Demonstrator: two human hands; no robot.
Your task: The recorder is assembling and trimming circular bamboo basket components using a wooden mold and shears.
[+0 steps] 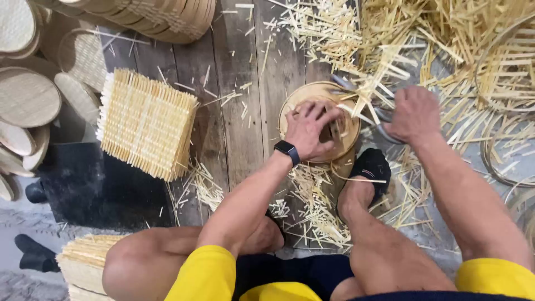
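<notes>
Down on the plank floor (234, 117), the left hand (308, 129) is pressing flat, fingers spread, onto a round bamboo tray (295, 106). Right hand (413, 114) is gripping shears (384, 120) (blades mostly hidden) right at the tray's edge, where loose strips are sticking out. Bamboo offcuts (317, 206) are lying all around, a woven square mat (146, 122) well off to the left.

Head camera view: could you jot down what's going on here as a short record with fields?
Setting: wooden plank floor, person seated
Left hand: pressed flat on a round woven bamboo tray
Right hand: gripping shears at the tray's edge
Foot: in a black sock beside the tray
Nearby: stack of square woven mats; round finished trays; loose bamboo offcuts
</notes>
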